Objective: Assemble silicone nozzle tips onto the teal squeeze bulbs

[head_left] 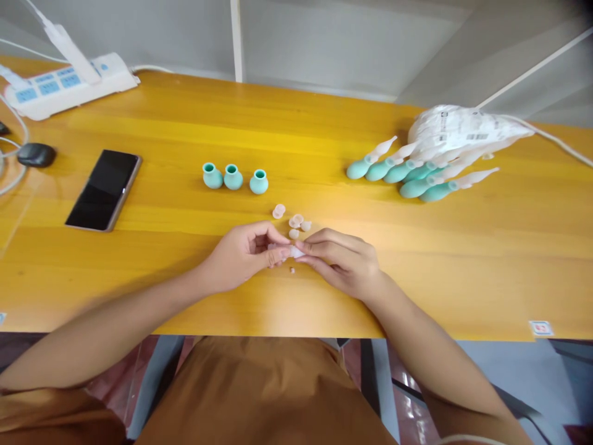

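My left hand [243, 256] and my right hand [347, 256] meet at the near middle of the table. Both pinch a small whitish translucent plastic piece [296, 251] between them, partly covered by the fingers. Just beyond my fingertips lie several loose translucent caps, among them a pinkish one [278, 211] and a pale one [306, 226]. A tiny pinkish bit [292, 270] rests on the near side of my fingers. Farther back, three turquoise rubber bulbs stand upright with open necks: a left one [212, 177], a middle one [233, 178] and a right one [259, 183].
At the right, several turquoise bulbs with pale nozzles [435, 192] lie in a row beside a white plastic bag [456, 133]. A black phone [104, 190], a mouse [36, 155] and a white power strip [74, 86] occupy the left side of the wooden table [315, 148].
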The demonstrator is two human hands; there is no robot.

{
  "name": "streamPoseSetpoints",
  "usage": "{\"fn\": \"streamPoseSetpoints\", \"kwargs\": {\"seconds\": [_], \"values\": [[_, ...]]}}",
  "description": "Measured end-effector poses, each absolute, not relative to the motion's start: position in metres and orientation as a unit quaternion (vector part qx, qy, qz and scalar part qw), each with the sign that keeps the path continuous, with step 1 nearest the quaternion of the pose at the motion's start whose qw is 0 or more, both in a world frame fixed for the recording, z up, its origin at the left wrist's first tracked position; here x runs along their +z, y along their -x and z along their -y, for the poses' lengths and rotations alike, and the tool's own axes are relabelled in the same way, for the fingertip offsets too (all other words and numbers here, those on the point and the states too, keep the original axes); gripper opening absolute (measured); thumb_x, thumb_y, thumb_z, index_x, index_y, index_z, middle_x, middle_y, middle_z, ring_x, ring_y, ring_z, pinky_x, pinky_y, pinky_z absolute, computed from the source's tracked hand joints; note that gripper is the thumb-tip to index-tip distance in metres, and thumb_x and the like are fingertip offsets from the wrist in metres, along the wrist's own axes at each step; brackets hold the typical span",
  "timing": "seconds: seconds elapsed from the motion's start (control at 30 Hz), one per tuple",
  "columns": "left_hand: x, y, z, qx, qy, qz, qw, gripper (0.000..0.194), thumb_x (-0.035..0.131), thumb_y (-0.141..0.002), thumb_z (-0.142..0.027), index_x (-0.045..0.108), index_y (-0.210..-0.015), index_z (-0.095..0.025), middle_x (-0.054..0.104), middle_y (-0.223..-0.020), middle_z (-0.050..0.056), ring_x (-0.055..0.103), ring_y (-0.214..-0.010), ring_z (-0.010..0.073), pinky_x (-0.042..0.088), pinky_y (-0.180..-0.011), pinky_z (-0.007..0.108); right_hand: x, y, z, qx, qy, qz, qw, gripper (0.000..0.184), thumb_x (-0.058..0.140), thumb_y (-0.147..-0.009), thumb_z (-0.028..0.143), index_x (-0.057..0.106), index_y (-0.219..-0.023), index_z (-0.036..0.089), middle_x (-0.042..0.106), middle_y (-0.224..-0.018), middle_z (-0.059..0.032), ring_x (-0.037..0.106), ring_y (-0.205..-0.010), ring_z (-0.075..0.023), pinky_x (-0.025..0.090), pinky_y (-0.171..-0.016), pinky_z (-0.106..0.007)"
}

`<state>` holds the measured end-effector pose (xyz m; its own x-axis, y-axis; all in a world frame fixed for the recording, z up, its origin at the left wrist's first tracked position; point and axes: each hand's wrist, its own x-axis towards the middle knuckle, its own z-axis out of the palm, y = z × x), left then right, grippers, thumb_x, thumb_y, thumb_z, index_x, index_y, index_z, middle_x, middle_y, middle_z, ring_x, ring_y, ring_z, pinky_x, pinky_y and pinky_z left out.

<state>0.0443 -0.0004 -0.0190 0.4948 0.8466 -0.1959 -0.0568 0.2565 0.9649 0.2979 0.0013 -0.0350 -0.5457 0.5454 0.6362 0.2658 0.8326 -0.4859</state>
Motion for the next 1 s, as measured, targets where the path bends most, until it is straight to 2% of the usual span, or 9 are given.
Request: {"fn": "streamPoseSetpoints", "kwargs": {"seconds": [0.2,0.43,0.6,0.7,0.87,1.0], "values": [[-0.026,-0.043,0.005,0.356,-0.603,-0.403,0.59,0.022,0.086,-0.098,-0.04,0.077,-0.097,-0.02,0.083,-0.101,0.006,0.074,-0.091,0.0191,0.06,-0.084,0.032,-0.035,-0.296,0.0,0.207,0.242,0.851,0.418,0.029,0.082,-0.102,0.01,0.078,-0.13,0.017,0.085,-0.107,-0.0115,0.085,-0.093,-0.0201,0.074,-0.082,-0.032],[-0.025,-0.038,0.003,0.382,-0.75,-0.354,0.407,0.005,0.082,-0.104,-0.025,0.078,-0.103,-0.021,0.081,-0.098,0.001,0.076,-0.085,0.0145,0.059,-0.079,0.026,-0.036,-0.296,0.001,0.225,0.236,0.844,0.425,0.032,0.081,-0.104,0.011,0.078,-0.135,0.019,0.086,-0.108,-0.0117,0.085,-0.092,-0.0204,0.074,-0.08,-0.032],[-0.025,-0.037,0.003,0.401,-0.77,-0.335,0.367,0.006,0.084,-0.103,-0.021,0.078,-0.105,-0.021,0.082,-0.101,0.001,0.079,-0.089,0.0149,0.061,-0.082,0.026,-0.034,-0.294,0.002,0.272,0.244,0.826,0.43,0.032,0.078,-0.105,0.01,0.079,-0.135,0.021,0.086,-0.108,-0.0111,0.085,-0.092,-0.0198,0.072,-0.078,-0.03],[-0.027,-0.037,0.005,0.413,-0.773,-0.331,0.35,0.009,0.084,-0.103,-0.018,0.077,-0.106,-0.021,0.083,-0.103,0.002,0.08,-0.091,0.0151,0.062,-0.084,0.026,-0.037,-0.293,0.003,0.327,0.258,0.794,0.442,0.027,0.079,-0.105,0.013,0.082,-0.13,0.021,0.086,-0.102,-0.009,0.084,-0.084,-0.0183,0.071,-0.074,-0.029],[-0.027,-0.038,0.007,0.439,-0.778,-0.315,0.32,0.011,0.085,-0.102,-0.015,0.076,-0.107,-0.02,0.081,-0.1,0.002,0.079,-0.09,0.0137,0.062,-0.084,0.024,-0.044,-0.288,0.008,0.435,0.276,0.722,0.462,0.014,0.081,-0.105,0.019,0.084,-0.119,0.022,0.086,-0.093,-0.0058,0.086,-0.079,-0.0186,0.072,-0.078,-0.032],[-0.026,-0.038,0.009,0.447,-0.791,-0.292,0.298,0.011,0.083,-0.103,-0.014,0.074,-0.105,-0.02,0.079,-0.098,0.002,0.077,-0.088,0.0141,0.062,-0.082,0.025,-0.047,-0.283,0.013,0.556,0.285,0.629,0.463,0.007,0.084,-0.104,0.023,0.083,-0.11,0.02,0.084,-0.09,-0.0037,0.086,-0.071,-0.0171,0.07,-0.065,-0.027]]}}
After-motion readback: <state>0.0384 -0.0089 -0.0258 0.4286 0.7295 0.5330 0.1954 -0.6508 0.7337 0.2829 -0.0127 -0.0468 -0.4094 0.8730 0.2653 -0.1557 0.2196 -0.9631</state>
